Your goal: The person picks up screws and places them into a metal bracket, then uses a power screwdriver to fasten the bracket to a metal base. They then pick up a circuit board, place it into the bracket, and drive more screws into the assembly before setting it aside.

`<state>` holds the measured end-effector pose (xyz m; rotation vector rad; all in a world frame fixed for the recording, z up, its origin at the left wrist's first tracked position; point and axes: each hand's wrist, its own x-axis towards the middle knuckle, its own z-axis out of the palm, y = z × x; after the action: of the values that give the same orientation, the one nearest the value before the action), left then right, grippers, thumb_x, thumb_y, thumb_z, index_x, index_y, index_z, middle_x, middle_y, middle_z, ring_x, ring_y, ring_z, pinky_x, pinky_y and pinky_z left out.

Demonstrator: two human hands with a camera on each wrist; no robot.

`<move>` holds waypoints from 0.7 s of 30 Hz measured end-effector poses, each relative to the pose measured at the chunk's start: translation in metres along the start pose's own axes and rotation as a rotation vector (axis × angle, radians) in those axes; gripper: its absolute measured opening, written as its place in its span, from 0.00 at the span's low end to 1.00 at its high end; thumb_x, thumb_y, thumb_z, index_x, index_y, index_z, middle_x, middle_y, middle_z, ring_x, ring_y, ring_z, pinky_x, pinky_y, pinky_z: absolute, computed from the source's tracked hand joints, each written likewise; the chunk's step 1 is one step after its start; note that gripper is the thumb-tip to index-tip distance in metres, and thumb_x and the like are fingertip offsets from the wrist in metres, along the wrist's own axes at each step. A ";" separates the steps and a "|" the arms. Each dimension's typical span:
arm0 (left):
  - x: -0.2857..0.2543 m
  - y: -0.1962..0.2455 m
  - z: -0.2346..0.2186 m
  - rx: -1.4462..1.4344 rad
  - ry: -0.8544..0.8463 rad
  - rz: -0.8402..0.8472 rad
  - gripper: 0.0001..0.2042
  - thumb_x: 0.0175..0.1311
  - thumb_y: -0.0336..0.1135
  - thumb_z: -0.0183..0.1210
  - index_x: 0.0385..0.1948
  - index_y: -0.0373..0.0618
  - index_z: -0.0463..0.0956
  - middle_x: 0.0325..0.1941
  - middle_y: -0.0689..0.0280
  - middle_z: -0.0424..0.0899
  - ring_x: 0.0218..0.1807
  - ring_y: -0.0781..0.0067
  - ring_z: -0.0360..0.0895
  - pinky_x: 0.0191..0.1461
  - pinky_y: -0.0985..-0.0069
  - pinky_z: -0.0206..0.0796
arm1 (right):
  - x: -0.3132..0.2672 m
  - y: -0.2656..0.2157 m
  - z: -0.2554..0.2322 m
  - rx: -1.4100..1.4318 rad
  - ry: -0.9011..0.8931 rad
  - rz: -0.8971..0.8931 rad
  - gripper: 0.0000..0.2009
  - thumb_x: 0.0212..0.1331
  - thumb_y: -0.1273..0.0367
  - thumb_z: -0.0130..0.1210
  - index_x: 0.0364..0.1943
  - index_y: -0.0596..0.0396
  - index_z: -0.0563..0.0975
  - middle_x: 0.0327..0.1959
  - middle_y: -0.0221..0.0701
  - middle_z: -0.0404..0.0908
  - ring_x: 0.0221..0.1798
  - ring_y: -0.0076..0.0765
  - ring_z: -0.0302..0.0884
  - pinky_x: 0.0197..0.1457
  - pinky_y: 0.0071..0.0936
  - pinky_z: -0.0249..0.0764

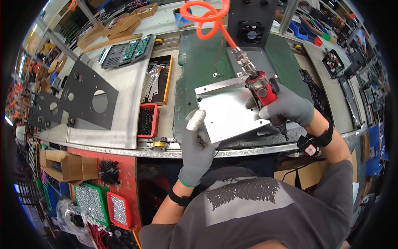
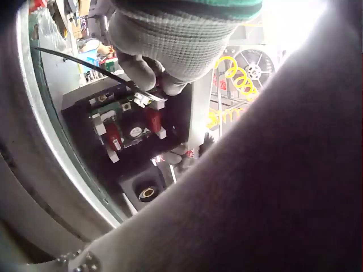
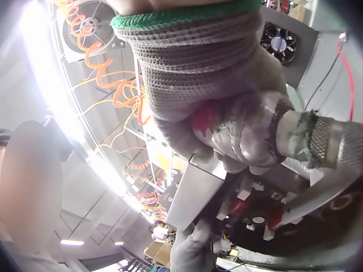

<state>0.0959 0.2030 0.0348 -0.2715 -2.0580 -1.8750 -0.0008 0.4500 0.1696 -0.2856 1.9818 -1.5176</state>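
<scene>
Partly, hands [image 1: 195, 151] [image 1: 292, 103] hide the panel [image 1: 232, 114] and driver [image 1: 262, 90] (red).

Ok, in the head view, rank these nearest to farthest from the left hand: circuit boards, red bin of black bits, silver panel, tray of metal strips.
1. Silver panel: held at its edge by the left hand.
2. Red bin: off to the left.
3. Tray: farther forward, also left.
4. Circuit boards: farthest, forward and left beyond the tray.

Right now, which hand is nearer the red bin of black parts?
Left. Your left hand grips the metal panel, right of the bin; your right hand holds the red tool, farther right.
</scene>
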 end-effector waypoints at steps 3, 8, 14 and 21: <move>0.003 0.019 0.001 0.145 0.033 -0.029 0.42 0.40 0.16 0.65 0.67 0.41 0.63 0.55 0.65 0.71 0.32 0.86 0.69 0.36 0.86 0.67 | 0.001 -0.006 -0.004 -0.044 -0.028 0.055 0.20 0.43 0.74 0.66 0.45 0.60 0.78 0.39 0.31 0.81 0.38 0.24 0.77 0.41 0.22 0.74; 0.002 0.009 0.001 0.173 0.033 -0.039 0.39 0.44 0.17 0.65 0.66 0.41 0.64 0.34 0.74 0.70 0.27 0.88 0.64 0.32 0.87 0.62 | -0.002 -0.017 0.001 -0.076 -0.022 0.067 0.24 0.41 0.74 0.65 0.48 0.61 0.78 0.41 0.31 0.82 0.43 0.25 0.77 0.47 0.24 0.74; 0.005 0.015 -0.001 0.106 0.032 -0.115 0.42 0.43 0.25 0.71 0.67 0.43 0.63 0.30 0.74 0.69 0.28 0.88 0.65 0.32 0.88 0.62 | 0.004 -0.014 0.001 -0.080 0.022 0.086 0.25 0.40 0.72 0.62 0.49 0.63 0.77 0.41 0.33 0.80 0.39 0.27 0.78 0.46 0.22 0.74; 0.012 0.032 -0.015 0.066 -0.004 -0.113 0.47 0.40 0.55 0.76 0.68 0.52 0.66 0.50 0.59 0.71 0.27 0.76 0.69 0.34 0.77 0.71 | 0.006 -0.017 0.000 -0.172 0.026 0.108 0.27 0.38 0.71 0.62 0.51 0.63 0.77 0.45 0.35 0.80 0.44 0.28 0.77 0.51 0.25 0.72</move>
<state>0.0984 0.1905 0.0703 -0.1452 -2.1751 -1.8675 -0.0086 0.4416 0.1831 -0.2270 2.1168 -1.2926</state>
